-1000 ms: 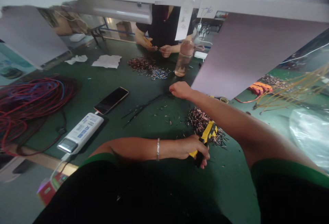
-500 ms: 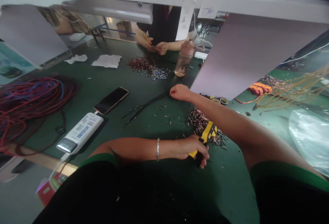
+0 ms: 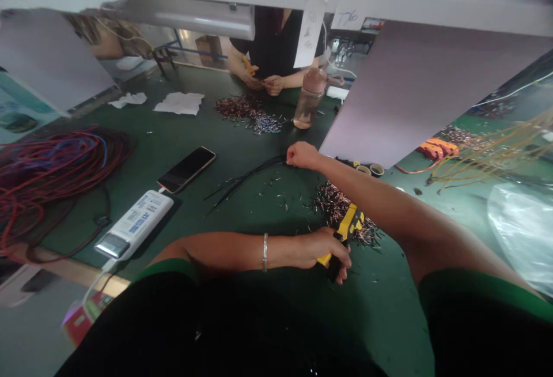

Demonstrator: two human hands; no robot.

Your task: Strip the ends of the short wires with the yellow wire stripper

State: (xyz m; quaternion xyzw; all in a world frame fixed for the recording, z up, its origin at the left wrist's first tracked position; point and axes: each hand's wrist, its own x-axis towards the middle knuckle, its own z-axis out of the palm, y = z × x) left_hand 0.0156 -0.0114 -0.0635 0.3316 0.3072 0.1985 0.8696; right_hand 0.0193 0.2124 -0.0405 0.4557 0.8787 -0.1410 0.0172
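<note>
My left hand (image 3: 322,248), a metal bracelet on its wrist, is wrapped round the handles of a yellow and black wire stripper (image 3: 349,222). The tool's head points up and to the right, over a pile of cut wire ends (image 3: 330,201). Farther forward, my right hand (image 3: 301,155) is closed on the end of a thin bundle of black wires (image 3: 248,176). These wires trail left and toward me across the green tabletop (image 3: 259,215). The fingertips of the right hand are partly hidden by the hand itself.
Left of the wires lie a phone (image 3: 188,169), a white power bank (image 3: 136,222) and coiled red wires (image 3: 56,175). Across the table a co-worker's hands (image 3: 263,82) hold a yellow-handled tool, near a bottle (image 3: 309,100). A grey panel (image 3: 415,89) stands at right; tape rolls (image 3: 375,170) lie below it.
My two hands stay almost where they were, with the wire stripper and the black wires still held. The co-worker's hand has shifted slightly, and the hanging paper strip has swung a little.
</note>
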